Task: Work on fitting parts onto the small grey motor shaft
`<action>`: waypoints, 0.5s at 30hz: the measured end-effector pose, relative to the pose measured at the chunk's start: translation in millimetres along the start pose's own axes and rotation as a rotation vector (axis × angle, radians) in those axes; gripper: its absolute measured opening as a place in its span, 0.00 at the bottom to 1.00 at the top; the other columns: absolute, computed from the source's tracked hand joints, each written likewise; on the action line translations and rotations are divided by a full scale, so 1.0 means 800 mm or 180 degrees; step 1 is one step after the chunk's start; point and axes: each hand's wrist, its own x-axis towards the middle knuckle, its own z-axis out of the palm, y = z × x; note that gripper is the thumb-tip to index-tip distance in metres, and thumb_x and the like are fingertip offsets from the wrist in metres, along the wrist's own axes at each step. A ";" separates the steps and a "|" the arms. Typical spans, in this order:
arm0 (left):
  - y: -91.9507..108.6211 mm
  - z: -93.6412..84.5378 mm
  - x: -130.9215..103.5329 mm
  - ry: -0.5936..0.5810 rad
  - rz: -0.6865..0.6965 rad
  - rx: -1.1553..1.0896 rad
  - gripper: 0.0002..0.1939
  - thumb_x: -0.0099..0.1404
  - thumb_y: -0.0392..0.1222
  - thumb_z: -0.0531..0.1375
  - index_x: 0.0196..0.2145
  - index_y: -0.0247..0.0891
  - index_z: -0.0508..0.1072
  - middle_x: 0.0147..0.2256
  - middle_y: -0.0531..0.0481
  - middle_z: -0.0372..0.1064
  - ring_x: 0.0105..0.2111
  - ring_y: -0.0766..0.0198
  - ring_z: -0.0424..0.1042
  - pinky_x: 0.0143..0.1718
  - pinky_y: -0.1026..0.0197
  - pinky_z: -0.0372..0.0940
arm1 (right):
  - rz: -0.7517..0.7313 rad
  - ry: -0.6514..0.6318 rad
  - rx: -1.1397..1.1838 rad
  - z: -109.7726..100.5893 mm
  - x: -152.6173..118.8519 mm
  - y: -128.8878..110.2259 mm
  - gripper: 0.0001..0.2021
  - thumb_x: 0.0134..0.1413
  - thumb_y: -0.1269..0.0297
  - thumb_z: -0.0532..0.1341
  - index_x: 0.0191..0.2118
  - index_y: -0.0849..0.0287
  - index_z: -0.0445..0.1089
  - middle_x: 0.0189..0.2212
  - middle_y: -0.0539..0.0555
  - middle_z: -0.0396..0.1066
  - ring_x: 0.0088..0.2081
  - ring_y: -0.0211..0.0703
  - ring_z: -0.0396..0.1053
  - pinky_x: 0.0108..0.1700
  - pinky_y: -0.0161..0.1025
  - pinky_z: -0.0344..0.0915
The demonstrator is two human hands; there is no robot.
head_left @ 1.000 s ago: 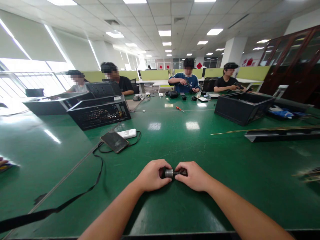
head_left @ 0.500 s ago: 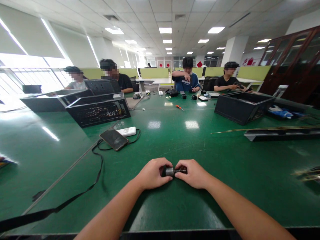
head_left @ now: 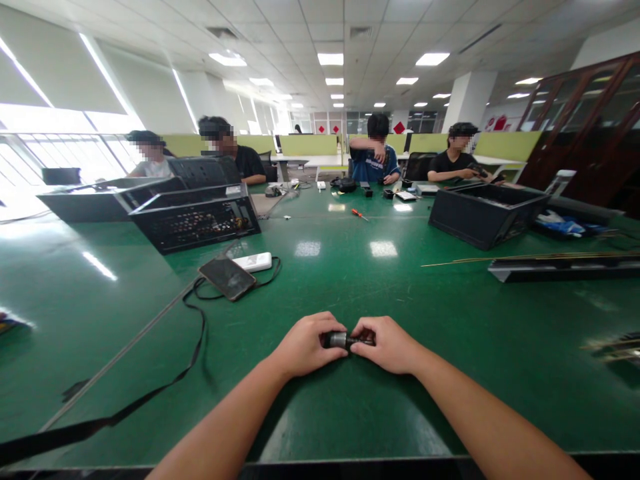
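Observation:
Near the front middle of the green table, my left hand point(head_left: 309, 343) is closed around a short metal cylinder point(head_left: 338, 340) with a dark end. My right hand point(head_left: 387, 345) pinches a thin dark shaft point(head_left: 356, 341) that sticks out from the cylinder's right side. The whole piece lies level between my two hands, just above or on the tabletop; which of the two I cannot tell. Fingers hide part of both ends.
A phone point(head_left: 227, 278), a white power bank point(head_left: 254, 261) and a black strap point(head_left: 197, 347) lie to the left. Open black cases point(head_left: 197, 223) point(head_left: 485, 217) stand at both sides. A screwdriver point(head_left: 357, 213) lies further back. Metal rails point(head_left: 565, 268) are at right. Several people sit across.
Both my hands keep their hold and have barely moved. The person across in blue has shifted a raised arm and lowered the head slightly.

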 end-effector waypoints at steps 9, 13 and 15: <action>0.003 0.001 -0.001 0.0065 -0.0024 0.0023 0.12 0.56 0.43 0.65 0.39 0.40 0.76 0.34 0.47 0.70 0.35 0.59 0.70 0.37 0.61 0.63 | -0.0011 -0.0089 0.0019 -0.005 0.000 0.007 0.07 0.51 0.63 0.63 0.36 0.59 0.72 0.27 0.50 0.72 0.28 0.37 0.66 0.30 0.32 0.60; 0.002 0.001 -0.002 0.0080 -0.0012 0.0138 0.12 0.56 0.43 0.65 0.39 0.41 0.76 0.33 0.48 0.69 0.34 0.60 0.69 0.36 0.62 0.62 | -0.0017 -0.0076 0.0038 -0.008 0.000 0.006 0.06 0.50 0.64 0.63 0.35 0.59 0.72 0.27 0.49 0.71 0.27 0.36 0.66 0.29 0.31 0.59; 0.001 0.001 -0.003 0.0098 -0.0014 0.0203 0.12 0.57 0.43 0.65 0.40 0.40 0.76 0.33 0.48 0.69 0.34 0.60 0.69 0.36 0.62 0.62 | 0.0001 -0.0059 0.0078 -0.009 0.000 0.007 0.06 0.50 0.64 0.63 0.34 0.59 0.72 0.25 0.48 0.70 0.26 0.36 0.65 0.28 0.31 0.57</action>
